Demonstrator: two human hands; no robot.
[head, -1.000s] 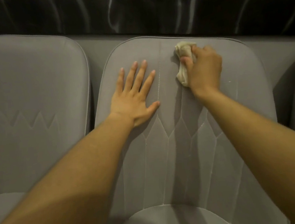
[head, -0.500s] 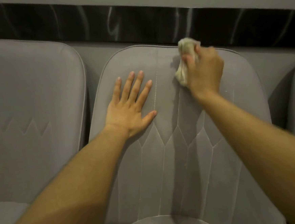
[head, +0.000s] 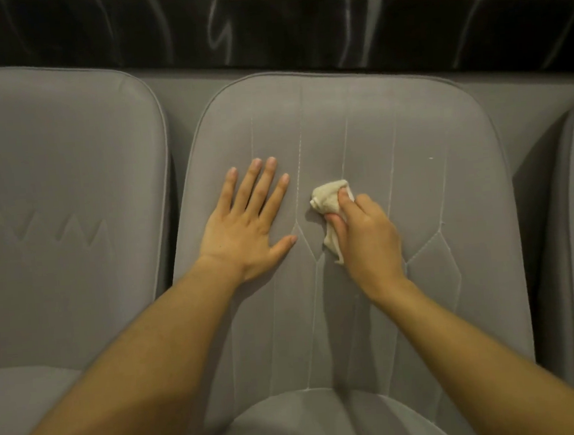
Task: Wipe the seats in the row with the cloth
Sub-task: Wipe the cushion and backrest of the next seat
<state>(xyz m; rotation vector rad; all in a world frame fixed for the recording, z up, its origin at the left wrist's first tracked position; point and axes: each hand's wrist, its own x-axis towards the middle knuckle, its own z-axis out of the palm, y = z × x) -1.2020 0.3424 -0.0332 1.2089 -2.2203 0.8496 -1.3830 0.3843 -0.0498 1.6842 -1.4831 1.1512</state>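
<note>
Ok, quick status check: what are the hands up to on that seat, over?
Left hand flat on middle seat back, bracing. Right hand grips cloth, pressed mid-backrest. Nothing in the way.

Grey seat back (head: 409, 132), crumpled cloth (head: 327, 198) on it, speck (head: 431, 158), maybe lint

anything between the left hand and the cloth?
Nothing loose. In the head view, only bare grey seatback with one vertical stitch seam separates the left hand from the cloth, which the right hand grips.
</note>
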